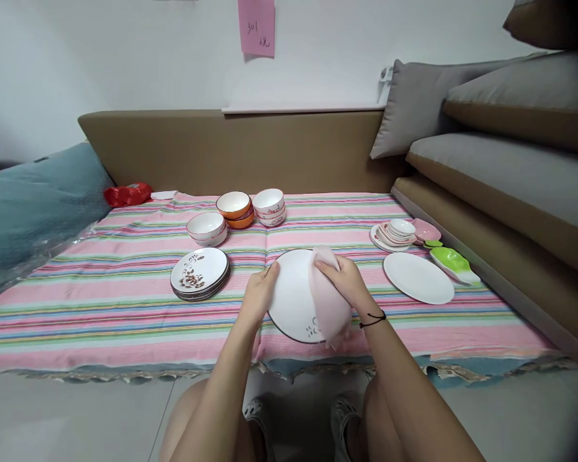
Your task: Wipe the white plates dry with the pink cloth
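Note:
My left hand (pixel 261 290) grips the left rim of a round white plate (pixel 293 292) with a dark edge and a small printed pattern low on its face. Draped over the plate's right side is a pale pink cloth (pixel 328 298), pinched against the plate by my right hand (pixel 343 280). The plate is raised in front of me over the striped sheet, tilted toward me. To its left sits a stack of similar plates (pixel 200 273), the top one showing a brown flower print.
Behind stand white bowls (pixel 207 226), orange bowls (pixel 234 206) and patterned white bowls (pixel 270 204). On the right are an oval white plate (pixel 418 277), a green leaf-shaped dish (pixel 450 262) and stacked small dishes (pixel 395 232). Cushions (pixel 505 167) pile up at right; a red bundle (pixel 128 194) lies far left.

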`<state>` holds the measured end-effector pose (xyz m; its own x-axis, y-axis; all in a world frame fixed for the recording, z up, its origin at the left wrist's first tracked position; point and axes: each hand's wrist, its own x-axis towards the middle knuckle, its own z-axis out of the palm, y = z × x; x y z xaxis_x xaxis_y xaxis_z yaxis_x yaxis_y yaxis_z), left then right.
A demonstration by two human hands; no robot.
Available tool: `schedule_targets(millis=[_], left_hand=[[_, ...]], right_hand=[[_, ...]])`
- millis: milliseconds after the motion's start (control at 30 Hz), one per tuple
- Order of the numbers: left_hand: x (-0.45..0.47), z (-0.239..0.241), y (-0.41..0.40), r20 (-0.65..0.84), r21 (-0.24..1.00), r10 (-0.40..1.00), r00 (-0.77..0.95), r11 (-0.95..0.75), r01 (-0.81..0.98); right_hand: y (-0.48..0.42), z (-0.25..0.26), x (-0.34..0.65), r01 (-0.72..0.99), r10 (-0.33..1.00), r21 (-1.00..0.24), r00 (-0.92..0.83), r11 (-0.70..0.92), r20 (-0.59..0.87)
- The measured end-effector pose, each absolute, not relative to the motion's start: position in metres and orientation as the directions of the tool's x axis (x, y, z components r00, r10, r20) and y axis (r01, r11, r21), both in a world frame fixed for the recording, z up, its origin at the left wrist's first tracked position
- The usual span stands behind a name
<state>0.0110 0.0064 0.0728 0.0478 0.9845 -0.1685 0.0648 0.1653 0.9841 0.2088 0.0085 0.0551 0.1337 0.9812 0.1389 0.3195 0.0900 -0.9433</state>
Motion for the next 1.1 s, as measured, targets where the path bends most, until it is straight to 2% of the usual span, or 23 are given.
schedule_targets(millis=[100, 167, 300, 433, 533, 633, 700, 800, 900, 1033, 1100], left_hand=[[0.013, 0.069, 0.003, -0.177, 0.983, 0.972, 0.155, 0.168, 0.074], [0.014, 0.066, 0.002, -0.166, 0.985, 0.973, 0.161, 0.156, 0.076], [0.013, 0.062, 0.003, -0.124, 0.991, 0.989, 0.08, 0.119, 0.064], [0.012, 0.063, 0.003, -0.142, 0.989, 0.989, -0.042, 0.143, 0.033], [0.012, 0.066, 0.004, -0.138, 0.989, 0.979, -0.152, 0.145, 0.034], [0.012, 0.066, 0.004, -0.114, 0.993, 0.97, -0.216, 0.118, 0.003], [0.012, 0.063, 0.006, -0.109, 0.994, 0.967, -0.231, 0.106, -0.026], [0.011, 0.056, 0.008, -0.106, 0.994, 0.963, -0.249, 0.102, -0.027], [0.011, 0.052, 0.01, -0.091, 0.996, 0.96, -0.266, 0.093, -0.007], [0.011, 0.053, 0.011, -0.019, 1.0, 0.957, -0.288, 0.024, 0.012], [0.01, 0.056, 0.011, 0.006, 1.0, 0.956, -0.292, 0.002, 0.029]], right_hand=[[0.006, 0.056, 0.207, 0.396, 0.977, -0.905, 0.076, 0.153, 0.198], [0.006, 0.055, 0.205, 0.431, 0.971, -0.886, 0.074, 0.173, 0.226], [0.009, 0.051, 0.202, 0.45, 0.963, -0.882, 0.147, 0.138, 0.226], [0.011, 0.047, 0.202, 0.535, 0.938, -0.832, 0.191, 0.146, 0.288], [0.01, 0.045, 0.2, 0.595, 0.922, -0.753, 0.051, 0.281, 0.385], [0.009, 0.044, 0.194, 0.674, 0.853, -0.576, -0.158, 0.462, 0.498], [0.007, 0.044, 0.188, 0.752, 0.838, -0.455, -0.235, 0.477, 0.492], [0.003, 0.044, 0.178, 0.852, 0.866, -0.331, -0.243, 0.406, 0.438], [-0.001, 0.044, 0.168, 0.861, 0.859, -0.27, -0.3, 0.431, 0.414], [-0.007, 0.044, 0.153, 0.736, 0.756, -0.24, -0.521, 0.633, 0.396], [-0.008, 0.044, 0.148, 0.694, 0.725, -0.245, -0.57, 0.677, 0.387]])
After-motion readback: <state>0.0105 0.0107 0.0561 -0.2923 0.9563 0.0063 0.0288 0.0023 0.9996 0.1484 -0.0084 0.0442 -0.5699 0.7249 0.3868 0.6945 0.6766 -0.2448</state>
